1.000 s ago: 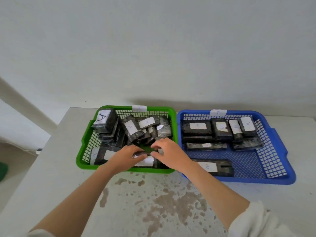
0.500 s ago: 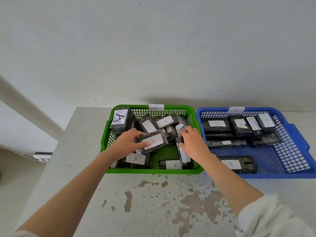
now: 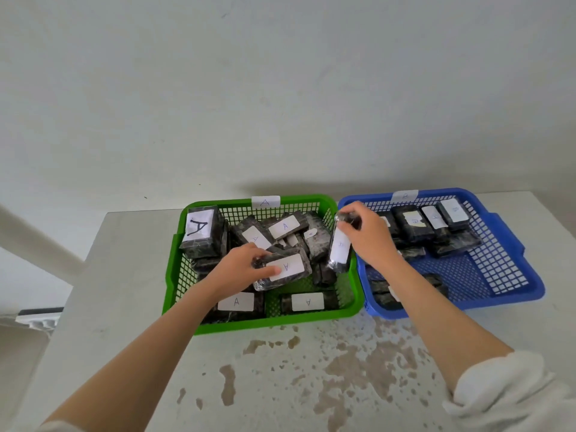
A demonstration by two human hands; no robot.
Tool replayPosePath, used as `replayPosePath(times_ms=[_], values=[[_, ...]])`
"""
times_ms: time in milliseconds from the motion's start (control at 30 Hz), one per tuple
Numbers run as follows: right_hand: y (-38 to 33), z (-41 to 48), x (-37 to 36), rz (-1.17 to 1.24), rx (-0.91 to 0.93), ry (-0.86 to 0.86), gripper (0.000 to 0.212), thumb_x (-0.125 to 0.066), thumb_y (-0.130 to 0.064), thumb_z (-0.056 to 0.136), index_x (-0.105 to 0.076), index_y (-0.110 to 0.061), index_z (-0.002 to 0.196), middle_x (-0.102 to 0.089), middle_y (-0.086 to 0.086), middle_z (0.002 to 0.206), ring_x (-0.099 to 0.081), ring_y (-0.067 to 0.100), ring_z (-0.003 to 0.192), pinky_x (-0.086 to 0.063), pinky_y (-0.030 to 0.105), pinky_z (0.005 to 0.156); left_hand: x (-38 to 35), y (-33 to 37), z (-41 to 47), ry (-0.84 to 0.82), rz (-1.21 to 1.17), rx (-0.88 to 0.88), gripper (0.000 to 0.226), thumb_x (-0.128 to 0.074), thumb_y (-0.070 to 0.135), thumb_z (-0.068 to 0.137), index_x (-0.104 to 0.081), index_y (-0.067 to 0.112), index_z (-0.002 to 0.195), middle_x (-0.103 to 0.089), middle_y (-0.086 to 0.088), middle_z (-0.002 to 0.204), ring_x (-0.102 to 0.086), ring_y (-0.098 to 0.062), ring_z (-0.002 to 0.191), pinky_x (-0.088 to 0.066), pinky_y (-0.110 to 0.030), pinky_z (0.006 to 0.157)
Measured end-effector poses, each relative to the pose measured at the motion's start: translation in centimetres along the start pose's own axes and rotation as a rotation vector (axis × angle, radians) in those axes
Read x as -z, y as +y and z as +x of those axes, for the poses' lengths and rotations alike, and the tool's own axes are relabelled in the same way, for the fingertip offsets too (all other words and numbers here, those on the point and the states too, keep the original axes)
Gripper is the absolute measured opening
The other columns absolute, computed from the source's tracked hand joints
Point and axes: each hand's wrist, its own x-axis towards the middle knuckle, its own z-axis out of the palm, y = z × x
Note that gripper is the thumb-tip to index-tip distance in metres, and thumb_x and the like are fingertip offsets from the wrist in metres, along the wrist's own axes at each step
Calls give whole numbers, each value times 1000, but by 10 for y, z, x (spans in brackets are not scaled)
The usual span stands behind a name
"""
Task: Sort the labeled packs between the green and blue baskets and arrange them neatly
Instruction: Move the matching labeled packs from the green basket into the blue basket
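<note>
Clearly, the sorting step was in hand. The left hand (image 3: 246, 269) gripped a pack marked A (image 3: 288, 269) by its left end, with the thumb across its top face. It held the pack almost flat above the middle of the green basket (image 3: 274, 321), in the centre of the frame, where other A packs (image 3: 237, 302) lay in a loose heap. The right hand (image 3: 364, 235) pinched the top of a second pack (image 3: 339, 247), which stood upright just over the border between the green basket and the blue basket (image 3: 498, 302) at the right. Its label was too blurred to read. I judged that the next move called for reading that label, then carrying the pack to the proper basket and laying it flat in a neat row.
</note>
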Motion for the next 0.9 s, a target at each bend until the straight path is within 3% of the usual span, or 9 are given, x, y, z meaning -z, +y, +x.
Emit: replayPosePath(times_ms=[167,333,433,567,767,900], values=[[7,3,20,244,-53,222,15,-58,-12,89,-64,-16,103,-61,-4,97,-55,11,87,-39,8,64,-28,15,10,-156,143,-37,57,-59,54,82,-56,19,127,-55,2,108,-54,-12,90,-48,-28,78],[8,-2,19,310,-57,86,17,-57,-11,89,-65,-18,102,-63,-2,102,-58,16,95,-49,32,79,-50,20,11,-326,284,-17,66,-58,56,83,-50,13,132,-54,-5,126,-54,-23,108,-47,-34,87],[5,-8,9,215,-5,-81,19,-57,-13,89,-65,-22,104,-61,-6,106,-55,12,98,-47,30,82,-43,22,14,-381,360,-27,62,-58,54,84,-52,12,129,-57,-7,125,-56,-23,106,-46,-31,81],[-5,-12,-13,-43,68,-286,18,-55,-19,92,-66,-26,105,-58,0,111,-54,15,100,-41,28,89,-30,20,17,-450,412,2,62,-63,46,84,-48,12,134,-55,-6,132,-54,-24,114,-46,-34,94],[-29,3,-38,-446,97,-301,21,-55,-12,90,-66,-4,106,-68,13,108,-63,29,96,-53,40,83,-17,14,16,-438,255,27,58,-67,44,81,-54,15,130,-60,-3,128,-57,-15,112,-43,-23,91],[-24,11,-38,-488,53,-336,16,-55,-7,89,-65,-1,100,-68,16,101,-64,31,92,-53,43,82,-15,9,17,-445,205,14,48,-70,37,81,-60,17,123,-63,0,123,-59,-11,103,-43,-21,88]])
